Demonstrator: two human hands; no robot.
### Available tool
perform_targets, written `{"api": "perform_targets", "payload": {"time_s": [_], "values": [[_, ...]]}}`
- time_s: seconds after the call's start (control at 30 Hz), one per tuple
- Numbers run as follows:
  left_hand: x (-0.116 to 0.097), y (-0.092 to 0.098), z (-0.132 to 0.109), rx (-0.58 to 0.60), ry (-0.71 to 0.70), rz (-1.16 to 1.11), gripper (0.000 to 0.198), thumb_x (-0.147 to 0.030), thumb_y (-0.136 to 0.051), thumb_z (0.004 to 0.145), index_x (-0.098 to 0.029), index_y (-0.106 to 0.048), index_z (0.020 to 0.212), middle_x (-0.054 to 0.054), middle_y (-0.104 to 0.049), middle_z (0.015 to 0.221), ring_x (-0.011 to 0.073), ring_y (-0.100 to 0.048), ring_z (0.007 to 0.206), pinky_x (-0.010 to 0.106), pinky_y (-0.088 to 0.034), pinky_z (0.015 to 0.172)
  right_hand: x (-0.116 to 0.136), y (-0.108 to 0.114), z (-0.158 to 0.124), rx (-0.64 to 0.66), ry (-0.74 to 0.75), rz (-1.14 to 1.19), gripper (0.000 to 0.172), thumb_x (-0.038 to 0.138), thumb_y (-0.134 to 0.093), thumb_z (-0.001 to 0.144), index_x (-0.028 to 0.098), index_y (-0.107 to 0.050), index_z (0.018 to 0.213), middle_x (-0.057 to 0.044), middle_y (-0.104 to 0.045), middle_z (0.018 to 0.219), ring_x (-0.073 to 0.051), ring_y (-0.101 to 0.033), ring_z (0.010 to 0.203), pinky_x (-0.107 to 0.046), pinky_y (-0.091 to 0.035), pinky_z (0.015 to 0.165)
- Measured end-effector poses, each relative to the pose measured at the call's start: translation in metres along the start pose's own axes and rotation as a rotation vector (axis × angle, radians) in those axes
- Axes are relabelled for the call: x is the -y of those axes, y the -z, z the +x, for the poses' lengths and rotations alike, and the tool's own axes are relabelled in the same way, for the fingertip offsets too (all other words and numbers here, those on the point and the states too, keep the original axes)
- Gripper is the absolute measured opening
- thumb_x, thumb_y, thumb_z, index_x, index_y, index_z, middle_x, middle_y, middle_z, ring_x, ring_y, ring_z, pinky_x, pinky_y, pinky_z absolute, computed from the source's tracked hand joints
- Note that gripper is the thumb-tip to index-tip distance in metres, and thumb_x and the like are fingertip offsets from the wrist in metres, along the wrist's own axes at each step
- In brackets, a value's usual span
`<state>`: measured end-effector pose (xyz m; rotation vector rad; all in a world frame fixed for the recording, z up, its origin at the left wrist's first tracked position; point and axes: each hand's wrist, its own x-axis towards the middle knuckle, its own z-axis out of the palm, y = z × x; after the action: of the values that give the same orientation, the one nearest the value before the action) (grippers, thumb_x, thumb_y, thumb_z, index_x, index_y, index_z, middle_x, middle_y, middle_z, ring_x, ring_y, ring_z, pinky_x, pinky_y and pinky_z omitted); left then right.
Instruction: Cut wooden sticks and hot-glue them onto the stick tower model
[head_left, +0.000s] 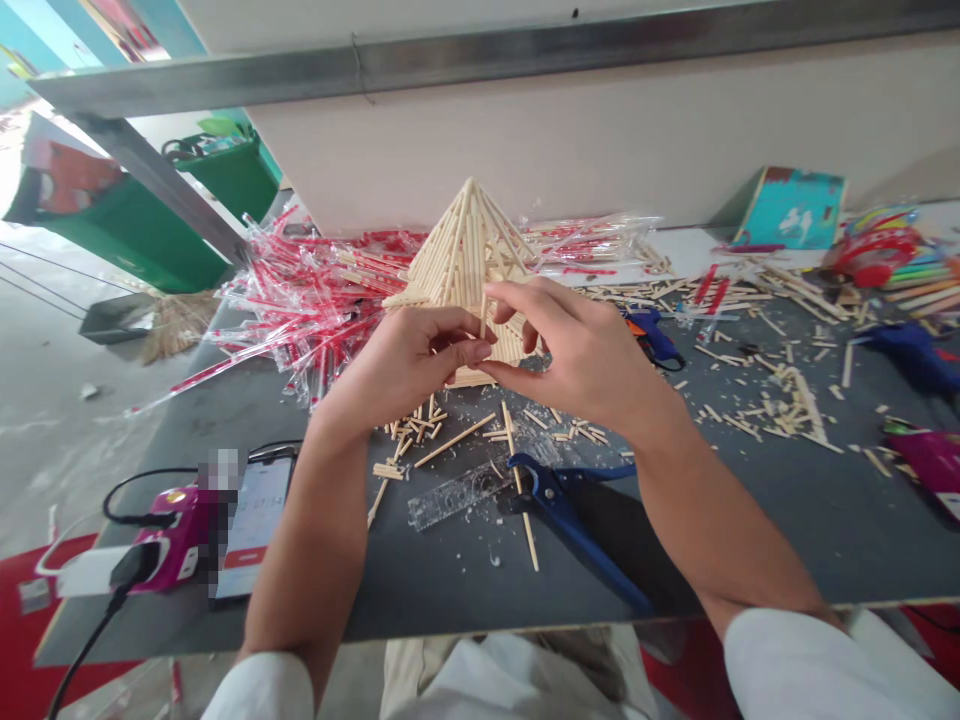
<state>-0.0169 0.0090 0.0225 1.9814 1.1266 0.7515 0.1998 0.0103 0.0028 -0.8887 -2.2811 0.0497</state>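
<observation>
White sleeves (817,665) ran down to the left hand (409,365) and right hand (577,345), both half-closed, fingertips pinching at a stick pyramid (465,250) between them on the surface (217,420). It looked light, stiff but brittle, best taken low at its base.

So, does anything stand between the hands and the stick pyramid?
Nothing visible does: the left hand and the right hand are right at the stick pyramid, their fingers against its front.
</observation>
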Motion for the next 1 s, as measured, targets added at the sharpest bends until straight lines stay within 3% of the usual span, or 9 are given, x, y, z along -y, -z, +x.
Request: {"api": "perform_targets", "payload": {"time_s": [0.23,0.47,0.7,1.0], "values": [[0.0,0.003,-0.001,-0.034,0.013,0.037,0.02,-0.034,-0.064,0.093,-0.016,-0.075,0.092,0.002,-0.065,0.07,0.009,-0.057,0.059,0.021,-0.045,0.053,-0.006,0.004,0.005,0.011,-0.026,-0.037,0.053,0.035,-0.066,0.092,0.016,-0.054,0.14,-0.011,-0.069,0.123,-0.021,-0.069,0.091,-0.035,-0.053,0.076],[0.003,0.006,0.0,-0.323,-0.015,0.232,0.022,-0.034,-0.062,0.095,-0.019,-0.076,0.103,0.005,-0.073,0.088,0.0125,-0.061,0.07,0.025,-0.048,0.061,-0.031,0.003,0.018,-0.013,-0.067,-0.061,0.061,0.036,-0.065,0.092,0.021,-0.048,0.149,-0.012,-0.067,0.122,-0.025,-0.068,0.092,-0.041,-0.054,0.083],[0.004,0.006,0.004,-0.557,-0.106,0.343,0.021,-0.027,-0.059,0.097,-0.023,-0.071,0.115,0.005,-0.068,0.112,0.0101,-0.055,0.069,0.028,-0.051,0.07,-0.041,0.002,0.033,0.04,-0.046,-0.137,0.063,0.037,-0.068,0.092,0.021,-0.049,0.15,-0.015,-0.064,0.13,-0.03,-0.066,0.101,-0.048,-0.054,0.09],[0.012,0.004,0.009,-0.566,-0.147,0.436,0.024,-0.026,-0.06,0.098,-0.023,-0.069,0.12,0.006,-0.06,0.125,0.0124,-0.062,0.084,0.03,-0.056,0.079,-0.046,-0.004,0.033,0.047,-0.026,-0.128,0.063,0.044,-0.061,0.097,0.024,-0.045,0.155,-0.015,-0.06,0.135,-0.031,-0.066,0.103,-0.047,-0.056,0.087]]}}
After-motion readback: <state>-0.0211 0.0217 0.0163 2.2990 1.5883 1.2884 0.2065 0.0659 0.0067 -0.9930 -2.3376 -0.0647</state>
